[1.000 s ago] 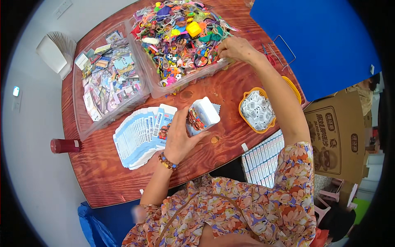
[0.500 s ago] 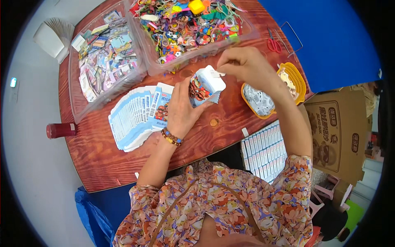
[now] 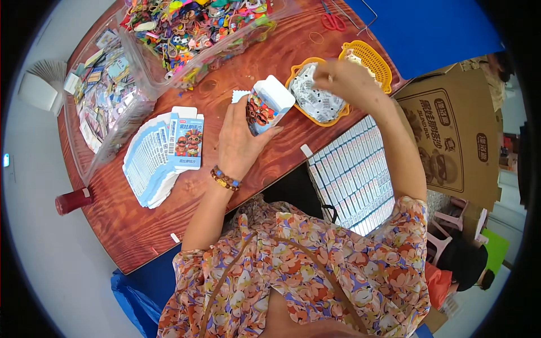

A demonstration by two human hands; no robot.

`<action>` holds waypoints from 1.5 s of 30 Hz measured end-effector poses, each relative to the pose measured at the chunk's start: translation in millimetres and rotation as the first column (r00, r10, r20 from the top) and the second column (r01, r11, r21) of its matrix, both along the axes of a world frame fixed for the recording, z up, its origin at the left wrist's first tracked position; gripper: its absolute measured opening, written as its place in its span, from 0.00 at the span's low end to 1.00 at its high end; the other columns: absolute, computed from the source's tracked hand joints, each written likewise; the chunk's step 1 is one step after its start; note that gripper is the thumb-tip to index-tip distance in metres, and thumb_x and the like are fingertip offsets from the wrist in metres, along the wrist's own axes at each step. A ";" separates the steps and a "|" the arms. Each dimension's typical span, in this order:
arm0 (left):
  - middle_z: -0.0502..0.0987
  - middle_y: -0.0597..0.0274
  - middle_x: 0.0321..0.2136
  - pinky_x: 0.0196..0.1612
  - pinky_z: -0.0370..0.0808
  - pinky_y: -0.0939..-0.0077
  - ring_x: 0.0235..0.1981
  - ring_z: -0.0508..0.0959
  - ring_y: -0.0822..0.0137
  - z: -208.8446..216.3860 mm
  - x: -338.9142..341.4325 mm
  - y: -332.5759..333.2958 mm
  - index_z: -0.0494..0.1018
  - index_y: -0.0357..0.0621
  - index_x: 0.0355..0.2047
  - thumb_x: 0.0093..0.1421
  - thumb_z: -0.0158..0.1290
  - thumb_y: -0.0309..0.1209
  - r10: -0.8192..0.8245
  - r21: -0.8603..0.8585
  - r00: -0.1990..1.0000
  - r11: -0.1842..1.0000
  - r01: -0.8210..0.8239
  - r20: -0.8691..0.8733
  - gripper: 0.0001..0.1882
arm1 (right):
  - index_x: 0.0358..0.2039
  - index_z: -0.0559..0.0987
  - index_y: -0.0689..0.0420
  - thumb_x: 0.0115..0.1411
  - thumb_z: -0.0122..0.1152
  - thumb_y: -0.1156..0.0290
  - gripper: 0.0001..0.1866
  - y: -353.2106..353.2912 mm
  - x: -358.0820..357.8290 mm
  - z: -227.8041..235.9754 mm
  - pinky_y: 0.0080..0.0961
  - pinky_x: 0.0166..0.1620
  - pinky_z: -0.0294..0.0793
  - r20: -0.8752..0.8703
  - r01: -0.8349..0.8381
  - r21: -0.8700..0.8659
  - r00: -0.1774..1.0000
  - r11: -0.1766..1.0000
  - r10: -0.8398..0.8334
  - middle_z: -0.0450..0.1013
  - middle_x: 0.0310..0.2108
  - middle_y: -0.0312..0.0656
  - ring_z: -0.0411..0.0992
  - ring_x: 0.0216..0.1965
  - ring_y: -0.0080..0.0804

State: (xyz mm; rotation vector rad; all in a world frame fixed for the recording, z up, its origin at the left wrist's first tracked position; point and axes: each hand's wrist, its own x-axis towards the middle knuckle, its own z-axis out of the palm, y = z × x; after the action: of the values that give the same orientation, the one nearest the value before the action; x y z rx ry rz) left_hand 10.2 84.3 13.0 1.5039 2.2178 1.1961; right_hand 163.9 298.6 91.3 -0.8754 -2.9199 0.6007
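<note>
My left hand [image 3: 239,138] is wrapped round a small blue-and-white printed carton [image 3: 271,97], tilted above the table, its white end towards the right. A scalloped pale edge sticks out on its left side. Over the yellow basket [image 3: 297,108] of small white packets [image 3: 316,100] hovers my right hand [image 3: 348,81]; motion smears its fingers, so whether they hold anything does not show. To the left of my left hand lies a fanned stack of flat blue-and-white cartons [image 3: 149,152], the top one showing printed cartoon figures.
Clear plastic bins of colourful trinkets [image 3: 191,34] and small cards [image 3: 107,93] stand at the back left. A second yellow basket [image 3: 375,54], red scissors [image 3: 332,22] and a red cup-like object [image 3: 73,201] are around. Filled carton rows [image 3: 355,174] sit below the table edge, beside a cardboard box [image 3: 451,135].
My right hand has left the carton's end and moved right, over the white packets. My left hand keeps hold of the carton. The whole view has shifted, moving the table contents leftward.
</note>
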 end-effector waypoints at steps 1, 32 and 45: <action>0.72 0.47 0.45 0.47 0.75 0.57 0.46 0.75 0.47 -0.7 2.0 -0.7 0.64 0.36 0.57 0.44 0.73 0.40 -0.004 -0.002 1.000 1.000 0.004 -0.001 0.44 | 0.33 0.80 0.58 0.58 0.63 0.65 0.09 -6.6 11.5 -17.4 0.36 0.39 0.76 0.054 -0.001 0.087 0.999 0.996 -0.004 0.78 0.32 0.45 0.77 0.34 0.44; 0.73 0.47 0.45 0.45 0.77 0.59 0.45 0.77 0.48 4.0 1.5 -8.4 0.64 0.36 0.58 0.44 0.73 0.40 -0.024 -0.081 0.996 0.997 0.018 -0.084 0.45 | 0.39 0.81 0.62 0.61 0.59 0.67 0.12 8.9 24.8 -66.6 0.32 0.34 0.73 -0.118 0.092 -0.057 0.988 0.994 -0.098 0.78 0.29 0.44 0.75 0.28 0.36; 0.73 0.49 0.44 0.44 0.77 0.59 0.43 0.76 0.50 19.7 10.7 12.8 0.65 0.37 0.57 0.42 0.73 0.41 -0.069 -0.119 0.942 0.992 0.031 -0.328 0.45 | 0.37 0.82 0.59 0.66 0.58 0.67 0.10 -0.1 32.1 -28.3 0.14 0.28 0.66 -0.371 -0.089 -0.704 0.892 0.704 -0.258 0.74 0.24 0.31 0.66 0.22 0.13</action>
State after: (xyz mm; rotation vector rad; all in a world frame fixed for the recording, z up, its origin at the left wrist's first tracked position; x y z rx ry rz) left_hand 20.9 97.2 32.7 1.8157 2.3875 0.8352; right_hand 196.0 298.5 63.0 -0.7525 -2.1774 1.7271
